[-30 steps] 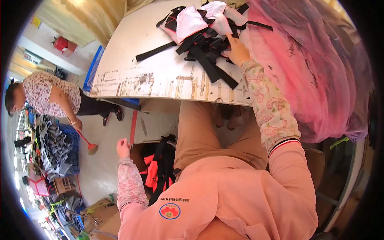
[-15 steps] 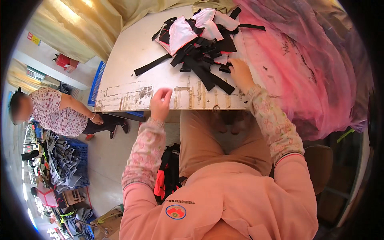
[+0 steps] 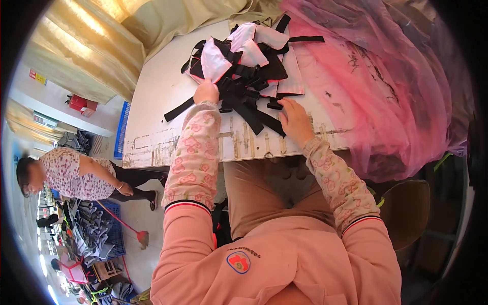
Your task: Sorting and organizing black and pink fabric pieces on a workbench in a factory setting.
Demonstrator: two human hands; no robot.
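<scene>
A heap of black webbing straps (image 3: pixel 243 104) with plastic buckles lies on the worn white table, joined with white fabric panels (image 3: pixel 215 61) edged in bright pink-orange. My left hand (image 3: pixel 206 93) is at the heap's near left side, fingers closed at the lower corner of one white panel; its fingertips are partly hidden. My right hand (image 3: pixel 297 121) rests at the heap's right side, thumb and fingers apart. Its index fingertip is at a black buckle (image 3: pixel 275 103), with a strap end close to the thumb.
Translucent pink plastic sheeting (image 3: pixel 406 112) covers the table's right side. Beige curtains (image 3: pixel 91 46) hang behind. To the left stands a person in a patterned top (image 3: pixel 81 173), near a red broom (image 3: pixel 142 238) and a blue crate (image 3: pixel 116 231) of grey pieces.
My left hand has moved forward from the table's front edge to the white panel. My right hand stays by the buckle. My view has shifted; the person at left now has a broom close by.
</scene>
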